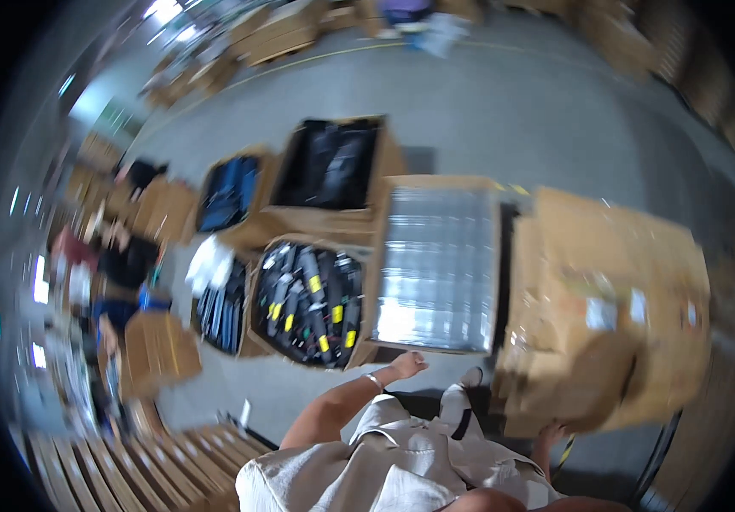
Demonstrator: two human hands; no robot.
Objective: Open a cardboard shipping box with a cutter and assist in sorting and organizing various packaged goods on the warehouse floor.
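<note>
My left hand is loosely closed, with nothing visible in it. It hangs by the near edge of an open carton filled with rows of clear plastic packs. On my right, my right hand is at the near lower edge of a large closed cardboard box. Its fingers are partly hidden and blurred, so their grip cannot be made out. That box has tape and pale labels on it, and a shadow falls across its near part.
Left of the clear packs stands a carton of black cables with yellow tags. Behind it are cartons lined with black plastic and holding blue items. Wooden slats lie at the lower left. People are among boxes at far left.
</note>
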